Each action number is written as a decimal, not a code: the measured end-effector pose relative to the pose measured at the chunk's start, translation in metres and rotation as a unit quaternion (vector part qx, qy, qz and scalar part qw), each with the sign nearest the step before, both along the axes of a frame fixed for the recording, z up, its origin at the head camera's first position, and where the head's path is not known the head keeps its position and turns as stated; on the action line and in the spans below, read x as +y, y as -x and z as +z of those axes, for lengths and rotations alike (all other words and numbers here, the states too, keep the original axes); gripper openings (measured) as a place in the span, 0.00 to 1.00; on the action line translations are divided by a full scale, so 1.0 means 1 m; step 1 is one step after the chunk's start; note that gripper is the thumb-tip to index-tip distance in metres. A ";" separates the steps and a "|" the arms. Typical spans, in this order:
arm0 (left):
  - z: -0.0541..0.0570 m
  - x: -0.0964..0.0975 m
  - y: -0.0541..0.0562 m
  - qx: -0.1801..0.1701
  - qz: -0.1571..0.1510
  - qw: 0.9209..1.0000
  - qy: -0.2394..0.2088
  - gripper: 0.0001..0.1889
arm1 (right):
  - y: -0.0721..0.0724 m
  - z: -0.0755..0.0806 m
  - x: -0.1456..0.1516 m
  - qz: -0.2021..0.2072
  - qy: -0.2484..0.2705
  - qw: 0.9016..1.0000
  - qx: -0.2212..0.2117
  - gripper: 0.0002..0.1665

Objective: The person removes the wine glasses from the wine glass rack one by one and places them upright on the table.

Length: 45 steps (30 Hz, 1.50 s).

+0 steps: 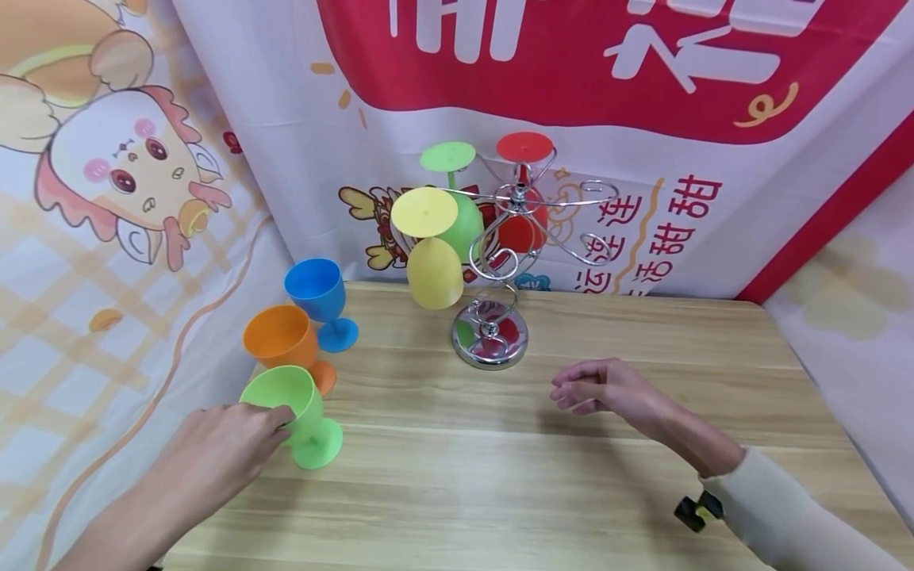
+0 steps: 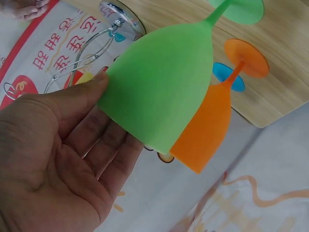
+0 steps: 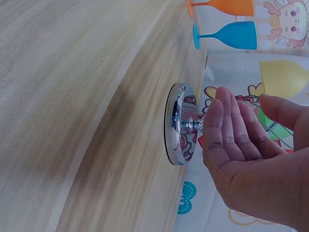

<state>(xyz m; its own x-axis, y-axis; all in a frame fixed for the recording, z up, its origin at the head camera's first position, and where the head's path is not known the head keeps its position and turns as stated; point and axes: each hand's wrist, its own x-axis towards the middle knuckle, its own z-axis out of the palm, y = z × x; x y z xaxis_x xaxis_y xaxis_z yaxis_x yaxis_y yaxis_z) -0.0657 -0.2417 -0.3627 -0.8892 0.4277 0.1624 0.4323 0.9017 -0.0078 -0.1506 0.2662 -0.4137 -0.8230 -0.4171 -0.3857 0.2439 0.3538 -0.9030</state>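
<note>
My left hand [image 1: 221,444] pinches the rim of a light green plastic goblet [image 2: 159,87], thumb on one side and fingers on the other. Its foot is at the table's left side; whether it touches the wood I cannot tell. Just behind it stand an orange goblet [image 1: 282,337] and a blue goblet [image 1: 317,289], both upright. A chrome wire goblet rack [image 1: 489,357] holds a yellow goblet [image 1: 434,274], another green goblet [image 1: 464,226] and a red goblet [image 1: 524,226], upside down. My right hand [image 1: 607,388] hovers right of the rack's base, fingers loosely bent, holding nothing.
The wooden table [image 1: 443,492] reaches to a printed cloth backdrop [image 1: 271,103] at the back and left. Curled wire arms [image 1: 598,190] on the rack's right side carry no goblets. A small dark device [image 1: 696,511] is at my right sleeve.
</note>
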 end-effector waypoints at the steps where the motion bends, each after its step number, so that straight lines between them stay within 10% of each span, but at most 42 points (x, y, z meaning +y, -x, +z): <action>1: 0.001 0.001 0.000 -0.006 0.007 1.000 -0.004 0.14 | 0.000 0.000 0.000 -0.001 0.000 1.000 0.000 0.23; 11: 0.040 0.024 0.019 0.118 -0.017 0.982 -0.150 0.13 | -0.001 -0.002 0.004 -0.004 0.001 1.000 0.003 0.22; 19: 0.074 0.049 0.070 -0.025 0.019 0.952 -0.303 0.11 | 0.001 -0.002 0.010 -0.010 0.009 1.000 0.002 0.25; 23: 0.087 0.058 0.098 -0.118 0.041 0.917 -0.379 0.15 | 0.001 -0.003 0.012 -0.013 0.010 1.000 -0.002 0.25; 33: 0.106 0.078 0.148 -0.259 0.079 0.796 -0.542 0.23 | 0.001 -0.009 0.019 -0.017 0.010 1.000 -0.001 0.26; 45: 0.117 0.102 0.174 -0.299 0.111 0.737 -0.595 0.25 | 0.001 -0.013 0.024 -0.020 0.013 1.000 0.002 0.28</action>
<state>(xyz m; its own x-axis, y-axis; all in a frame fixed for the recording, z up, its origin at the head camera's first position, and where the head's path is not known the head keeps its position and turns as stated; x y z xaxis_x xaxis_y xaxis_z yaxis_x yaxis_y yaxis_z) -0.2396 -0.1395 -0.2452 -0.9806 0.1328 -0.1445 -0.1220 0.1643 0.9788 -0.1520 0.2904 -0.4266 -0.8407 -0.3927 -0.3728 0.2548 0.3206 -0.9123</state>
